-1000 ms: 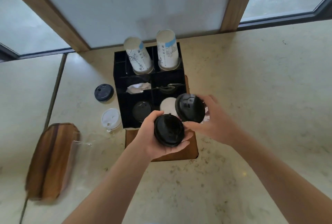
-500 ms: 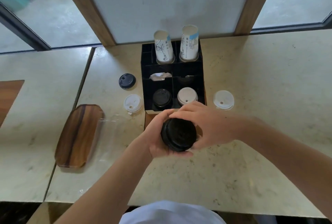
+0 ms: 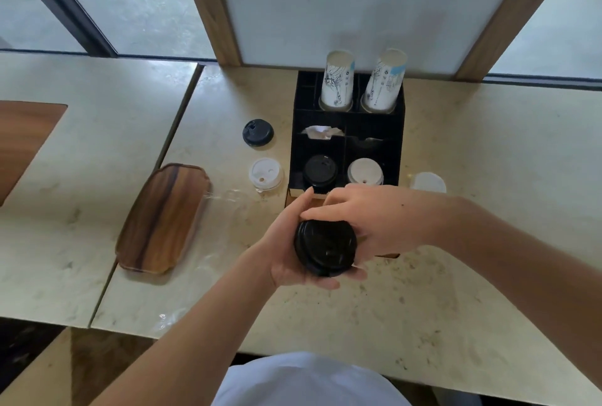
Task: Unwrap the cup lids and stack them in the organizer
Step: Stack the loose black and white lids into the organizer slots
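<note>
A stack of black cup lids [image 3: 325, 247] rests in my left hand [image 3: 286, 242], held just in front of the black organizer [image 3: 399, 132]. My right hand [image 3: 374, 220] grips the same stack from the right and top. In the organizer's front row sit a black lid stack [image 3: 320, 169] on the left and a white lid stack [image 3: 365, 172] on the right. Two upside-down paper cup stacks [image 3: 337, 81] stand in its back row. Loose on the table lie a black lid [image 3: 257, 132], a white lid [image 3: 265, 174] and another white lid [image 3: 428, 182].
A wooden tray [image 3: 163, 218] lies at the left, with clear plastic wrap [image 3: 224, 207] spread beside it. A crumpled paper [image 3: 319, 132] sits in a middle organizer compartment. A wooden board [image 3: 387, 255] lies under my hands. The table's front edge is near my body.
My right hand has brought its black lid onto the one in my left hand, so both hands hold one stack. The view has pulled back and shifted.
</note>
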A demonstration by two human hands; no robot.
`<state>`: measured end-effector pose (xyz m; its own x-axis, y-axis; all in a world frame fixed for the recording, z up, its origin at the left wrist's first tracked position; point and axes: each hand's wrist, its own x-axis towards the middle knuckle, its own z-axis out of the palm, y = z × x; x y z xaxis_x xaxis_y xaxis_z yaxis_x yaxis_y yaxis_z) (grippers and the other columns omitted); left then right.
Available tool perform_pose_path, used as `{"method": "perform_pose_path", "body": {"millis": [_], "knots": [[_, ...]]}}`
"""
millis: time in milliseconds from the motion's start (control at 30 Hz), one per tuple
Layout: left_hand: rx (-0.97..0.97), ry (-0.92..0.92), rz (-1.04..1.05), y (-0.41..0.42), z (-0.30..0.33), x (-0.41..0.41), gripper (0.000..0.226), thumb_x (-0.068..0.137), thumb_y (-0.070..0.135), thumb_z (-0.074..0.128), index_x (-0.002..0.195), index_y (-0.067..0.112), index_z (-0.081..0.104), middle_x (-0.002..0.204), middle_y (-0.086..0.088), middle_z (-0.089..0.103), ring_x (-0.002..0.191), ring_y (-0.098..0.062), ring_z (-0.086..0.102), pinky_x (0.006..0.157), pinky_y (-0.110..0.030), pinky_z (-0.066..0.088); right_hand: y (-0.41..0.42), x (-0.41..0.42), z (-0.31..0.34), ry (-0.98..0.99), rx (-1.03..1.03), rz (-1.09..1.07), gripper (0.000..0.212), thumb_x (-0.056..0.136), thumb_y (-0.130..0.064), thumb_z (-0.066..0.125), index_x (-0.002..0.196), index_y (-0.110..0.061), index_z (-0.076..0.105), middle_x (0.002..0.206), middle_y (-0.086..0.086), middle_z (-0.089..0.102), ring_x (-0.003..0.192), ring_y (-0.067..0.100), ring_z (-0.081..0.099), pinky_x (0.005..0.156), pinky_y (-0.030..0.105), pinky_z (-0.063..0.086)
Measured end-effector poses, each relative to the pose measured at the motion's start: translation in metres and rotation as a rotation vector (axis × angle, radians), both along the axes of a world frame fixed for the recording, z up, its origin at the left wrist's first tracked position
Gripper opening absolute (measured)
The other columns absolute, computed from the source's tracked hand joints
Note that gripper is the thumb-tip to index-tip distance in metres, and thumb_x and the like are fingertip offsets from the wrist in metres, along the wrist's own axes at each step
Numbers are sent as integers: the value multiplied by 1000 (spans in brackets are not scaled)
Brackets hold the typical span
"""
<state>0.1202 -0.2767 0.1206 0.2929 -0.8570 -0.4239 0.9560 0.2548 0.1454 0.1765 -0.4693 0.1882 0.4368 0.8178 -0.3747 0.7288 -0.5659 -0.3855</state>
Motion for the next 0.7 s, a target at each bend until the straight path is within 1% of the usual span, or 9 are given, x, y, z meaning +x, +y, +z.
{"method": "perform_pose_path", "body": {"millis": [100, 233, 333, 400, 467, 500, 567, 633, 700], "knots": [[-56, 20, 106, 11, -3, -1, 88, 83, 79, 59, 142, 14, 55, 133, -26, 62, 123, -54, 56, 71, -52, 63, 17, 5, -1, -42, -86, 17, 95, 78, -33, 76, 147, -60, 16, 134, -13, 45, 114, 16, 48, 81, 34, 49], [-73, -52, 205, 25, -12, -2, 54, 95, 51, 62, 135, 14, 56, 126, -23, 62, 115, -47, 58, 71, -42, 57, 39, 14, -8, 54, -76, 23, 84, 81, -26, 76, 144, -54, 28, 142, -14, 42, 118, 21, 52, 91, 45, 55], [-87, -27, 352, 40, -24, 2, 48, 93, 29, 65, 134, 10, 50, 123, -24, 59, 105, -41, 59, 66, -38, 56, 51, 41, -14, 197, -103, -75, 92, 80, -30, 78, 152, -50, 23, 148, -17, 36, 129, 13, 47, 99, 33, 48], [-116, 89, 520, 54, -33, 10, 56, 89, 19, 64, 142, 14, 46, 125, -23, 57, 102, -39, 58, 61, -38, 55, 63, 77, -16, 226, -144, -195, 94, 81, -38, 79, 158, -40, 24, 152, -12, 37, 130, 11, 48, 96, 25, 44], [-138, 171, 644, 69, -38, 21, 66, 87, 19, 66, 149, 21, 43, 127, -22, 57, 101, -38, 58, 60, -38, 54, 81, 115, -20, 187, -120, -328, 80, 86, -39, 76, 155, -28, 37, 152, -5, 45, 124, 12, 56, 94, 25, 46], [-137, 172, 679, 77, -40, 26, 64, 87, 22, 68, 147, 21, 46, 128, -21, 58, 101, -39, 59, 61, -37, 54, 94, 132, -24, 148, -84, -370, 70, 89, -38, 74, 151, -24, 44, 149, -2, 51, 119, 12, 60, 94, 26, 47], [-106, 147, 727, 90, -44, 38, 47, 87, 29, 73, 132, 20, 61, 128, -22, 62, 103, -40, 62, 63, -39, 54, 123, 161, -38, 73, -10, -406, 54, 93, -34, 69, 142, -18, 54, 139, 1, 60, 113, 14, 62, 91, 26, 46], [-85, 170, 778, 102, -50, 49, 40, 83, 37, 77, 119, 18, 69, 123, -23, 65, 103, -42, 63, 68, -41, 53, 156, 186, -58, 29, 43, -440, 46, 93, -28, 66, 137, -17, 58, 132, 3, 62, 113, 17, 60, 89, 27, 45], [-90, 225, 843, 112, -58, 61, 46, 81, 43, 77, 118, 16, 69, 118, -23, 64, 100, -41, 61, 70, -41, 50, 190, 206, -85, -27, 97, -534, 42, 93, -25, 63, 134, -17, 57, 131, 4, 58, 113, 20, 57, 87, 31, 44]]}}
